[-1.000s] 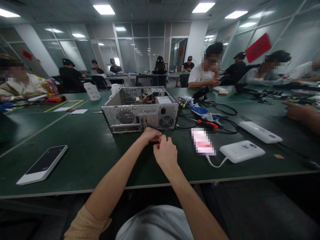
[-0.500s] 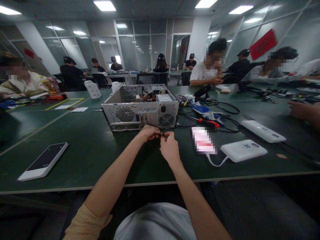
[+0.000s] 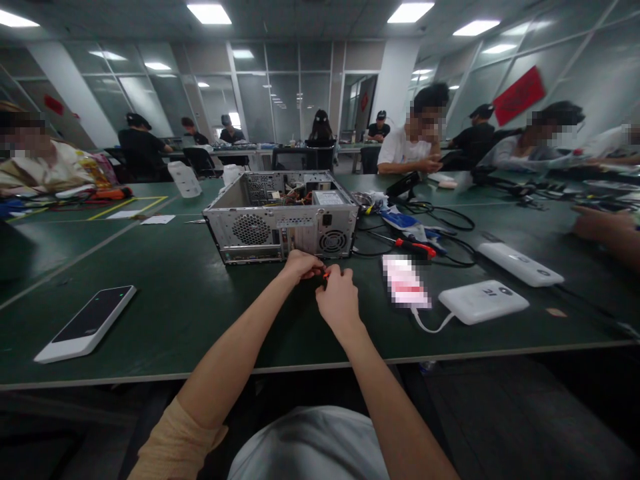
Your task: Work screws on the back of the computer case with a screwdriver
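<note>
My left hand (image 3: 303,267) is closed in a pinch just in front of the computer case (image 3: 315,223); whatever sits at its fingertips is too small and dark to make out. My right hand (image 3: 339,293) is beside it, its fingers curled round a small orange object (image 3: 326,275) that is mostly hidden. The fingertips of both hands nearly meet. The metal case lies on its side with its top side uncovered and its rear panel facing me; wires and a power supply (image 3: 329,198) show inside.
On the green table (image 3: 150,320), a screwdriver (image 3: 415,248), a phone (image 3: 406,281) and white power banks (image 3: 484,301) lie to the right. A white-and-black device (image 3: 87,323) rests at left. Cables and gloves (image 3: 410,223) are behind the screwdriver. Other people sit around.
The fingers of my right hand have shifted and turned around the small orange object. My left hand has barely moved, and the case stays put. The camera view has shifted slightly.
</note>
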A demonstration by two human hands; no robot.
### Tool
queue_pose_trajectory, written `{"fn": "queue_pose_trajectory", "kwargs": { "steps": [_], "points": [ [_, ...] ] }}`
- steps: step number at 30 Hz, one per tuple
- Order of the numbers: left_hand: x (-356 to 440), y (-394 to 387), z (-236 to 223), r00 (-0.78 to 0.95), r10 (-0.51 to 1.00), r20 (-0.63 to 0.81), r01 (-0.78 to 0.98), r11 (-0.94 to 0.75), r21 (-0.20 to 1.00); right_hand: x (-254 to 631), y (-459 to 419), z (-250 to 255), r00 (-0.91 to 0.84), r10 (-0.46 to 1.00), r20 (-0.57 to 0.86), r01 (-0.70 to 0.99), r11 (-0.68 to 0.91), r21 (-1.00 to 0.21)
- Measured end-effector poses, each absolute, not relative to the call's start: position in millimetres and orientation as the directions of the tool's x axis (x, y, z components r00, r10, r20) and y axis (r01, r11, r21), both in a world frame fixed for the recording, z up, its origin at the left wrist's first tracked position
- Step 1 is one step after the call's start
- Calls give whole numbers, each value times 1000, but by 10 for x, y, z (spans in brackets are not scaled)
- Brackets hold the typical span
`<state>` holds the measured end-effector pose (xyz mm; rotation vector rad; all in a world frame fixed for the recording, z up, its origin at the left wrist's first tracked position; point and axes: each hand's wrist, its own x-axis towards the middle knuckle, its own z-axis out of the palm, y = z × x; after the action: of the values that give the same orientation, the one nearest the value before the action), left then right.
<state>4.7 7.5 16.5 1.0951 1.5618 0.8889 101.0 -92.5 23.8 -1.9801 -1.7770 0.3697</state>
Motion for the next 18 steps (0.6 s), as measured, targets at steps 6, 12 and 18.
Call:
{"fn": "queue_pose_trajectory", "kwargs": {
  "steps": [6, 12, 18],
  "points": [
    [48, 61, 169, -99, 949, -298, 231, 313, 921, 985, -1027, 274, 144, 982, 125, 928, -91, -361],
    [-59, 39, 169, -41, 954, -296, 249, 297, 922, 970, -945, 279, 151, 984, 90, 902, -100, -419],
    [-124, 54, 163, 112, 933, -343, 275, 302, 913, 1073, -815, 184, 129, 990, 49, 843, -83, -532]
  ]
}}
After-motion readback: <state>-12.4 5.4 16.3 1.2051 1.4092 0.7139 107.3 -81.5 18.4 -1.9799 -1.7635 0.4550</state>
